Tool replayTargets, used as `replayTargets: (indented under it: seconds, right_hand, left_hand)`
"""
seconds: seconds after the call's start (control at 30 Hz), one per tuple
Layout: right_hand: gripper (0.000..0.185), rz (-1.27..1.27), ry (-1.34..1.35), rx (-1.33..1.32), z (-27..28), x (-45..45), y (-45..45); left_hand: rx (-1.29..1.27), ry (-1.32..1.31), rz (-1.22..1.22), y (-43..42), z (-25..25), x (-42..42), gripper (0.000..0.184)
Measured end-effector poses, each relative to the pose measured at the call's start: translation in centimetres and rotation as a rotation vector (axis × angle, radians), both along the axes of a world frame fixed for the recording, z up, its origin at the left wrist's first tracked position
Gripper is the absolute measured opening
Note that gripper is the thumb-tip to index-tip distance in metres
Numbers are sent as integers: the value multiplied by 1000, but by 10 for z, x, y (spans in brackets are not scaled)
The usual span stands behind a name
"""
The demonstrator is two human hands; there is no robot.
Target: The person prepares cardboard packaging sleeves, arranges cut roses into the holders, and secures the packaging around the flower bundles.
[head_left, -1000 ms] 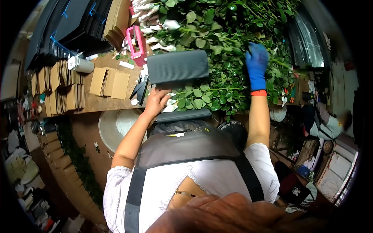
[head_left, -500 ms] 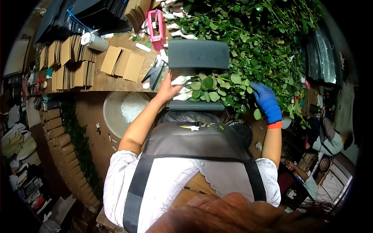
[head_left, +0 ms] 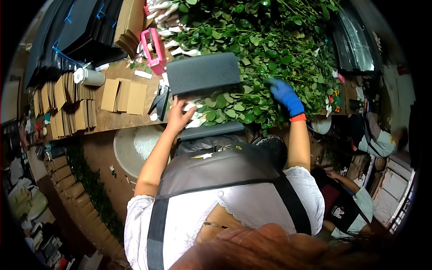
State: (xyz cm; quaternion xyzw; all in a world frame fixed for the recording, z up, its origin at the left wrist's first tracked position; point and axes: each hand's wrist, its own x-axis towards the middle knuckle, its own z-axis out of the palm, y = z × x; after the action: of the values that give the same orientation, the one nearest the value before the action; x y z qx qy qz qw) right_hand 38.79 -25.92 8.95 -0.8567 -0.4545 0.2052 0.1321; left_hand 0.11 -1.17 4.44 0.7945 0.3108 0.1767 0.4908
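Leafy cut stems (head_left: 247,108) lie before me between two dark grey ribbed flaps, the far flap (head_left: 203,74) on the table side and the near flap (head_left: 212,130) by my lap. White-covered heads (head_left: 196,123) show at the left end of the stems. My bare left hand (head_left: 179,116) is at those heads, its fingers apart, the tips partly against the far flap. My right hand (head_left: 287,100), in a blue glove with an orange cuff, is stretched over the leaves on the right; its fingertips are blurred, and nothing shows in it.
A large pile of leafy stems (head_left: 279,49) covers the table's right side. To the left are a pink tape dispenser (head_left: 155,51), black scissors (head_left: 158,102), a white bottle (head_left: 89,77) and cardboard pieces (head_left: 123,96). Below the table edge stands a round tub (head_left: 121,155). Another person (head_left: 348,202) is at lower right.
My right hand has moved up and left over the leaves. The fingers of my left hand have spread at the white heads. The whole view has shifted and turned slightly.
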Motion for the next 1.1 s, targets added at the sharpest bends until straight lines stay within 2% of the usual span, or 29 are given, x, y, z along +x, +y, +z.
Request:
replayTargets:
  seconds: [0.03,0.1,0.17,0.2,0.23,0.3,0.33,0.43,0.5,0.53,0.57,0.63,0.67,0.77,0.83,0.9,0.93,0.97,1.0,1.03,1.07,1.1]
  right_hand:
    - [35,-114,-128,50,39,-15,20]
    - [28,-49,-461,137,48,-17,50]
    - [22,96,-439,213,25,-27,76]
    - [23,180,-533,123,-7,-27,85]
    - [23,265,-622,32,-15,-35,94]
    - [25,118,-457,3,-14,-28,97]
    - [25,57,-374,-9,0,-26,103]
    - [21,15,-582,482,52,-20,94]
    - [17,-8,-549,355,36,17,75]
    - [16,-56,-540,443,41,28,61]
    - [16,-94,-536,538,50,38,54]
    - [17,-132,-635,554,99,25,40]
    - [19,-137,-612,589,109,23,29]
    - [24,-212,-441,662,138,1,4]
    - [27,-222,-420,741,132,-5,-14]
    - [29,-105,-269,690,131,-29,-20]
    - [29,-50,-195,660,129,-43,-22]
    - [28,-47,-213,562,117,-59,-19]
    - [25,10,-165,470,104,-67,-11]
    - [24,40,-217,464,66,-66,-12]
    - [26,48,-290,376,33,-63,-13]
    - [28,54,-363,289,15,-61,-13]
  left_hand:
    - [-38,-18,12,-1,1,1,35]
    - [-20,-13,-9,2,-10,0,35]
    - [-48,-27,0,0,-10,1,33]
    - [-66,5,-4,-1,-1,3,33]
    - [-83,38,-5,-1,9,4,33]
    - [-92,-43,-13,2,-5,3,32]
    - [-11,0,-14,3,-5,2,31]
    - [-42,23,1,0,-4,1,32]
    - [-63,-9,-17,1,-4,2,33]
    - [-53,13,-28,1,-5,-1,32]
    - [-38,25,-32,4,-6,0,32]
    - [-104,-11,1,1,-5,2,33]
    - [-137,-20,11,-1,-3,1,33]
    - [-21,-1,-36,1,-3,0,33]
    - [41,-36,-41,1,3,2,33]
    - [119,11,-40,2,-6,0,36]
    - [58,30,-17,1,-10,0,39]
    - [-116,92,-61,-2,3,-3,41]
    - [-32,109,-26,-4,2,0,42]
    - [50,125,8,-2,-1,5,42]
    - [108,-61,-14,-1,-15,4,38]
    - [2,-82,-26,-1,-2,4,38]
